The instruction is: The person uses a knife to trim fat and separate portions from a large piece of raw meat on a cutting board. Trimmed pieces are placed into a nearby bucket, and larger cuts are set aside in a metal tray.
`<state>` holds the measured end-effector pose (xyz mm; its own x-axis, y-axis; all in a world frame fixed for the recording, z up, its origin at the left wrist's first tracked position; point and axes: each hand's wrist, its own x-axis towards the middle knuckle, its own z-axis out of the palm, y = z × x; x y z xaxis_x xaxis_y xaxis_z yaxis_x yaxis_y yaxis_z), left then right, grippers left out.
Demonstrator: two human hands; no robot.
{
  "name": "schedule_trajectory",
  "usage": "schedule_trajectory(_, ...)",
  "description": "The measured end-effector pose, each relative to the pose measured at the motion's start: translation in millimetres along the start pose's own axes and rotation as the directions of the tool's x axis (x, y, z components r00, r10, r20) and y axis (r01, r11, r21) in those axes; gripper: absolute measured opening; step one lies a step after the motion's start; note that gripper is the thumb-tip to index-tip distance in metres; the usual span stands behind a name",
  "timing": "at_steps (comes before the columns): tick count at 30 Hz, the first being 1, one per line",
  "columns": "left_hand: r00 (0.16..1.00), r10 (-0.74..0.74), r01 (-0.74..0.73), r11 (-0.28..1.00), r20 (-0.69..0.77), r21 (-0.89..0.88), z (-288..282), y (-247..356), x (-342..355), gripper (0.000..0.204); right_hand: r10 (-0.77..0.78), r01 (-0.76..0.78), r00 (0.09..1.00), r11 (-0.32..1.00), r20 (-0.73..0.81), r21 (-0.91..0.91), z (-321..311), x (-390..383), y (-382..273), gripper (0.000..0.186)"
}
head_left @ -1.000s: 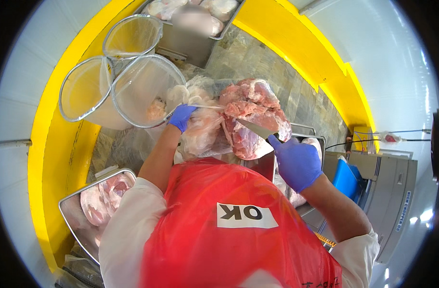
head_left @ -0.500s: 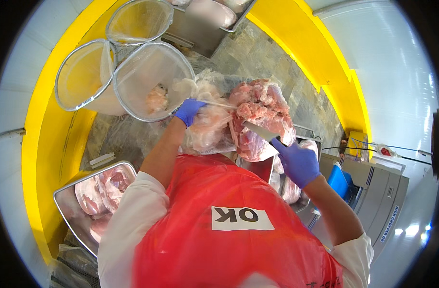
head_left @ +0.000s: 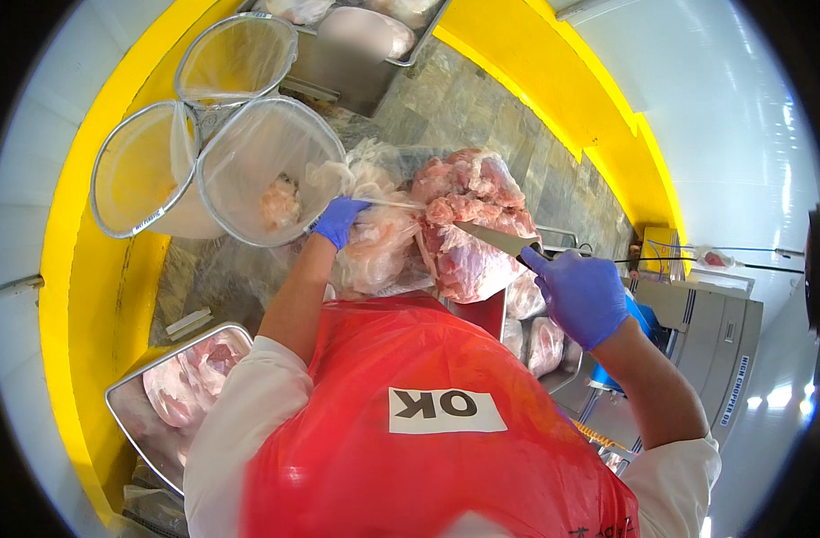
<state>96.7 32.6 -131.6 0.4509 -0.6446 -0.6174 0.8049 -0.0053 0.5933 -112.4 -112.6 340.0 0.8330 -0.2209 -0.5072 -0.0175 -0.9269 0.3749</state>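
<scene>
A large piece of raw pink meat lies on the work surface in front of my red apron. In my right hand, gloved in blue-purple, is a knife with a dark handle. Its blade points left across the top of the meat, the tip at the trimmed pink tissue. My left hand, gloved alike, is closed on a pale strip stretched taut toward the meat. Whether this strip is fat or film I cannot tell. Crumpled clear plastic with whitish trimmings lies between that hand and the meat.
Three plastic-lined round bins stand at the left; the nearest bin holds pale scraps. Metal trays of meat sit at lower left, at the top and right of the apron. A grey machine stands at right.
My right hand has drawn the knife slightly to the right, showing more of the blade. My left hand keeps its hold on the strip. The whole view has shifted a little.
</scene>
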Motion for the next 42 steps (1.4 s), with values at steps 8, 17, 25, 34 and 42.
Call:
schedule_trajectory(8, 0.999, 0.049, -0.046, 0.993, -0.022, 0.112, 3.6, 4.6, -7.2, 0.026, -0.210, 0.217, 0.975, 0.969, 0.067, -0.119, -24.9, 54.3, 11.6, 0.033)
schedule_trajectory(17, 1.000, 0.019, -0.020, 0.999, -0.025, -0.043, 12.0, 0.3, -24.8, 0.022, -0.226, 0.229, 0.970, 0.973, 0.085, -0.025, 11.1, 81.4, 14.9, 0.029)
schedule_trajectory(25, 0.999, 0.034, -0.036, 0.992, -0.024, -0.121, 8.1, -8.0, -12.4, 0.020, -0.117, 0.127, 0.989, 0.984, -0.086, 0.123, 129.1, 28.6, 78.6, 0.052)
schedule_trajectory(34, 1.000, -0.005, 0.001, 0.966, -0.017, -0.258, 1.1, -11.9, -11.2, 0.020, -0.086, 0.210, 0.922, 0.930, -0.378, 0.300, 259.6, 18.0, 96.4, 0.056)
schedule_trajectory(42, 0.858, 0.481, -0.247, 0.697, -0.183, 0.673, 19.6, -2.1, -38.7, 0.057, 0.020, 0.215, 0.886, 0.866, -0.462, 0.450, 305.5, 23.9, 82.5, 0.054)
